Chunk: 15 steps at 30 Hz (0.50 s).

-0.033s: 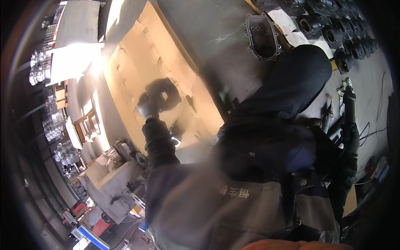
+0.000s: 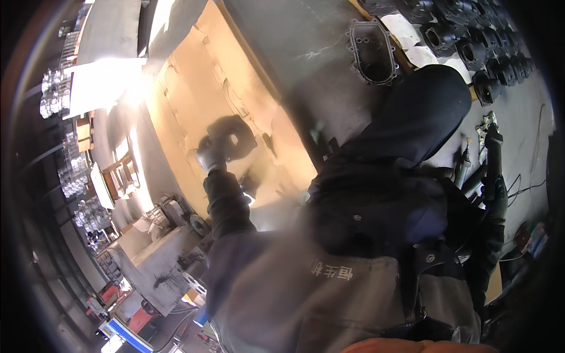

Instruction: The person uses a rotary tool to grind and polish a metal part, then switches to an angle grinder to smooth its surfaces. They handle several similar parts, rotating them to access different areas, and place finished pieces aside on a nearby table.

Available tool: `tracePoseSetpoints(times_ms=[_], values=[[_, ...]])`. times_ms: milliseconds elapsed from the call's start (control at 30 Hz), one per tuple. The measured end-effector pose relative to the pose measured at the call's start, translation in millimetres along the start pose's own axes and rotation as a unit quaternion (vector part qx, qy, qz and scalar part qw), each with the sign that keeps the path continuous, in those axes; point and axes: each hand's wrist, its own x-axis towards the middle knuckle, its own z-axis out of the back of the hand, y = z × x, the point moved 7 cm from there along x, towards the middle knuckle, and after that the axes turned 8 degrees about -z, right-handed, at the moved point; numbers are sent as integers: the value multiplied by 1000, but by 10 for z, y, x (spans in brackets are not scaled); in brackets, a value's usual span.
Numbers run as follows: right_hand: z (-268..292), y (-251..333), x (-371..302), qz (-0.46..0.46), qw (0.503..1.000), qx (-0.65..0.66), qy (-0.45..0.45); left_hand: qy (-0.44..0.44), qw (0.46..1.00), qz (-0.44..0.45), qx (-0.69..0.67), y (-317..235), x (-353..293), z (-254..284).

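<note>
My left hand (image 2: 210, 154), in a greyish glove, grips the edge of a dark metal casting (image 2: 241, 134) with a round hole through it. The casting is over a brown cardboard sheet (image 2: 197, 76). At the right, my right hand (image 2: 492, 189) is dark and hard to make out; its fingers seem closed round a dark tubular tool (image 2: 495, 156). The tool's far end lies by a crumpled silvery piece (image 2: 486, 125). Beside it is a slim tool with a pale tip (image 2: 465, 162).
An oval metal housing (image 2: 372, 53) with bolt lugs lies on the grey floor (image 2: 294, 35). Rows of dark castings (image 2: 471, 52) fill the far right. My bent knee (image 2: 435, 94) stands between. A pale machine (image 2: 159, 259) is at left, with thin cables (image 2: 521, 187) at right.
</note>
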Motion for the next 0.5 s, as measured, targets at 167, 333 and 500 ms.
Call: tracePoseSetpoints(times_ms=[167, 333, 500], values=[[3, 92, 44, -12, 1000, -5, -3, 21, 986, 159, -49, 964, -637, -444], [-321, 235, 108, -66, 976, 39, 202, 68, 985, 157, -10, 1262, -1028, -947], [-333, 360, -327, -19, 995, 10, -93, 134, 982, 132, 1, 1279, -983, -1538]])
